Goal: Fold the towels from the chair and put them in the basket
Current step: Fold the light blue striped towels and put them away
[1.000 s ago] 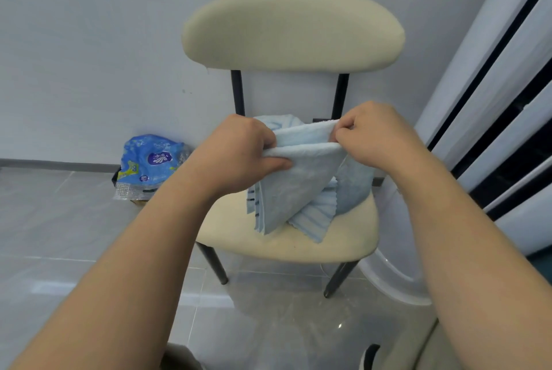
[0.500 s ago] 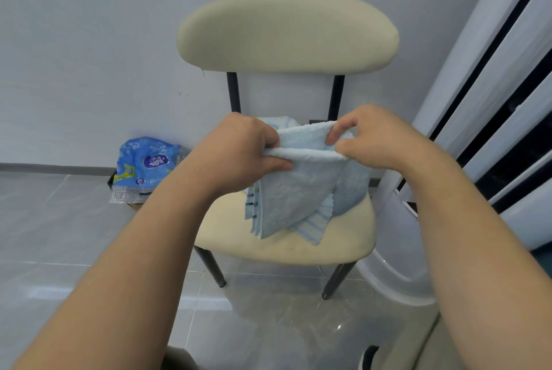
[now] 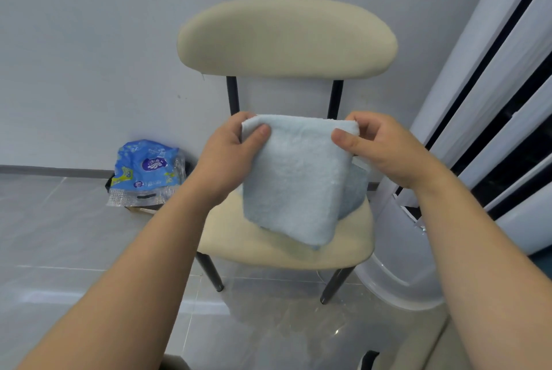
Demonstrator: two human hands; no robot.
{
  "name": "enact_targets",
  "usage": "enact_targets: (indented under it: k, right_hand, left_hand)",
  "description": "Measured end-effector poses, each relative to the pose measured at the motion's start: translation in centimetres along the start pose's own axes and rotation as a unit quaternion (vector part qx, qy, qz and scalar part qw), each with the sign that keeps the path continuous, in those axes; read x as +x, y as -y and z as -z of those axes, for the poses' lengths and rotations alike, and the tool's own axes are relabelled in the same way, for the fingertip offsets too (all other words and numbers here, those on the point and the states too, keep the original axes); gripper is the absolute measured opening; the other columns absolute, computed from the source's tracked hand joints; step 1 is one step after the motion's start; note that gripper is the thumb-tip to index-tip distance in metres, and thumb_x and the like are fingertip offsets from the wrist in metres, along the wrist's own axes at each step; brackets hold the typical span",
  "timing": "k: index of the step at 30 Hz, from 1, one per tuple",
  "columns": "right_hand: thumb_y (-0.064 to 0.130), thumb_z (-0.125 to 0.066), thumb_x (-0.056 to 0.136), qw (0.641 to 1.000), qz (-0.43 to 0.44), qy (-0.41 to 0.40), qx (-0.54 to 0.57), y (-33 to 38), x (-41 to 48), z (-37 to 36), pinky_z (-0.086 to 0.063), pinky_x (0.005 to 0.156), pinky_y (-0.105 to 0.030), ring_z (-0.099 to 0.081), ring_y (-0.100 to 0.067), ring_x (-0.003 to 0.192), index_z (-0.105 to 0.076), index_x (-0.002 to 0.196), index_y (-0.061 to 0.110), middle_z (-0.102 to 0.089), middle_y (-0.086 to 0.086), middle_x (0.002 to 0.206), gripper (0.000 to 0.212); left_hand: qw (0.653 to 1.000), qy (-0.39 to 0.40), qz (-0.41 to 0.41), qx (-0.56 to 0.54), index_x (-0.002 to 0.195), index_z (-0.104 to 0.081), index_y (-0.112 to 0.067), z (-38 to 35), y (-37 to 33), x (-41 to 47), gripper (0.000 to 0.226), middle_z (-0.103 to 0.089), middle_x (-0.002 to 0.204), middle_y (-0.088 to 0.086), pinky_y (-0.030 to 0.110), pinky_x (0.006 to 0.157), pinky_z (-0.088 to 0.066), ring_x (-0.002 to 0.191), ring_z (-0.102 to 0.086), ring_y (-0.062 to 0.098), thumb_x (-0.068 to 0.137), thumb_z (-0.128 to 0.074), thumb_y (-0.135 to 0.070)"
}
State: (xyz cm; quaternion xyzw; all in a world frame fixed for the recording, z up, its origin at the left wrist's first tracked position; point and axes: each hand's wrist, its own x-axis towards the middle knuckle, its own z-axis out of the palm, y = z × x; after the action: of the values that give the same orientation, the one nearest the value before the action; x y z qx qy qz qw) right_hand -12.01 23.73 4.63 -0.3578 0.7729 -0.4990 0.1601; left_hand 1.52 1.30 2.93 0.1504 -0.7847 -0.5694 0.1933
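Far left, on the grey floor tiles by the wall: crumpled blue printed plastic packet [image 3: 148, 172].

Left hand [image 3: 227, 157]: thumb and curled fingers pinch the upper left corner of the pale blue folded terry towel [image 3: 295, 178].

Towel: held up over the seat of the cream padded chair with black metal legs [image 3: 286, 37]. Folded top edge runs left to right. Long axis about vertical, slightly tilted, lowest corner pointing down to the near right. Contact with the seat cannot be told.

Right hand [image 3: 385, 148]: thumb and curled fingers pinch the upper right corner.

A second pale blue cloth [image 3: 357, 190] lies on the seat behind.

Right, on the floor: white curved plastic tub [image 3: 397, 289].
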Motion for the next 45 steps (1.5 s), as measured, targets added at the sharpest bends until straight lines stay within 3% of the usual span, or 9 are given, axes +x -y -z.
enact_targets:
  k: [5, 8, 12, 20, 24, 28, 33, 40, 45]
  right_hand:
    - [0.031, -0.079, 0.089, 0.996, -0.006, -0.057, 0.072, 0.3, 0.1, -1.7, -0.056, 0.077, -0.055, -0.066, -0.026, 0.084, -0.053, 0.091, 0.013, -0.066, -0.022, 0.093, 0.031]
    - [0.019, -0.08, 0.087, 0.976, -0.027, -0.112, 0.183, -0.4, 0.5, -3.5, -0.058, 0.079, -0.05, -0.071, -0.029, 0.091, -0.053, 0.112, 0.021, -0.072, -0.016, 0.1, 0.036]
    - [0.017, -0.077, 0.089, 0.923, -0.092, -0.171, 0.334, -0.3, 0.7, -4.7, -0.06, 0.089, -0.04, -0.073, -0.03, 0.105, -0.065, 0.118, 0.001, -0.077, -0.011, 0.108, 0.035]
    - [0.046, -0.053, 0.102, 0.944, -0.03, -0.326, 0.046, -1.1, 1.0, -8.4, -0.04, 0.066, -0.009, -0.056, 0.011, 0.077, -0.052, 0.101, 0.031, -0.06, 0.016, 0.087, 0.015]
    - [0.071, -0.045, 0.095, 0.939, -0.222, -0.236, 0.112, -3.2, 0.9, -10.0, -0.043, 0.059, -0.028, -0.059, -0.011, 0.067, -0.06, 0.083, 0.017, -0.061, 0.006, 0.071, 0.057]
    - [0.069, -0.044, 0.095, 0.952, -0.205, -0.215, 0.074, -5.3, 0.7, -11.0, -0.051, 0.064, -0.035, -0.068, -0.02, 0.076, -0.067, 0.089, 0.011, -0.071, -0.001, 0.08, 0.062]
    - [0.064, -0.045, 0.098, 0.946, -0.194, -0.259, 0.023, -5.8, 1.3, -9.7, -0.039, 0.057, -0.028, -0.064, -0.016, 0.076, -0.064, 0.093, 0.011, -0.069, 0.001, 0.083, 0.057]
    - [0.085, -0.039, 0.079, 0.941, -0.217, -0.257, 0.041, -7.0, 1.6, -9.2, -0.06, 0.076, -0.042, -0.071, -0.021, 0.084, -0.066, 0.097, 0.018, -0.074, 0.002, 0.089, 0.075]
    - [0.076, -0.053, 0.087, 0.901, -0.358, -0.116, 0.216, -6.6, 0.9, -9.4, -0.061, 0.087, -0.041, -0.074, -0.022, 0.095, -0.066, 0.115, 0.019, -0.076, 0.0, 0.106, 0.066]
  left_hand:
    - [0.995, -0.08, 0.032, -0.043, 0.117, -0.056, -0.031, -1.7, 1.0, 0.3, 0.015, -0.066, 0.109, -0.007, 0.031, 0.082, -0.051, 0.096, -0.062, 0.011, 0.102, -0.056, -0.035]
    - [0.989, -0.115, 0.061, -0.067, 0.128, -0.054, -0.035, -1.8, 1.2, 0.6, 0.033, -0.07, 0.112, -0.011, 0.029, 0.085, -0.055, 0.099, -0.068, 0.007, 0.097, -0.063, -0.042]
    - [0.976, -0.093, 0.149, -0.129, 0.104, -0.072, -0.008, -1.9, 2.5, 1.2, 0.041, -0.078, 0.096, 0.0, 0.034, 0.075, -0.055, 0.085, -0.072, 0.015, 0.091, -0.072, -0.048]
    - [0.977, -0.203, 0.053, 0.03, 0.103, -0.049, -0.015, -4.6, 2.0, 0.1, 0.035, -0.06, 0.088, -0.006, 0.039, 0.074, -0.043, 0.083, -0.057, 0.009, 0.106, -0.039, -0.049]
    - [0.974, -0.216, 0.057, 0.036, 0.104, -0.049, -0.013, -4.6, 3.0, 0.4, 0.035, -0.059, 0.088, -0.007, 0.037, 0.074, -0.04, 0.081, -0.056, 0.007, 0.106, -0.04, -0.047]
    - [0.968, -0.222, 0.119, -0.004, 0.097, -0.056, -0.015, -4.1, 4.5, 0.9, 0.04, -0.065, 0.091, -0.008, 0.034, 0.078, -0.046, 0.083, -0.061, 0.01, 0.098, -0.055, -0.055]
    - [0.887, 0.028, 0.347, -0.302, 0.112, -0.074, -0.015, -3.0, 4.1, 0.6, 0.049, -0.078, 0.108, 0.002, 0.04, 0.088, -0.057, 0.101, -0.074, 0.022, 0.083, -0.076, -0.055]
    - [0.971, -0.011, 0.208, -0.114, 0.117, -0.067, -0.027, -4.6, 5.1, -0.1, 0.027, -0.075, 0.11, -0.007, 0.044, 0.093, -0.057, 0.101, -0.072, 0.017, 0.095, -0.065, -0.043]
    - [0.984, -0.076, 0.161, -0.026, 0.103, -0.058, -0.032, -5.2, 6.1, -0.3, 0.016, -0.069, 0.106, -0.008, 0.047, 0.094, -0.055, 0.099, -0.067, 0.017, 0.097, -0.058, -0.047]
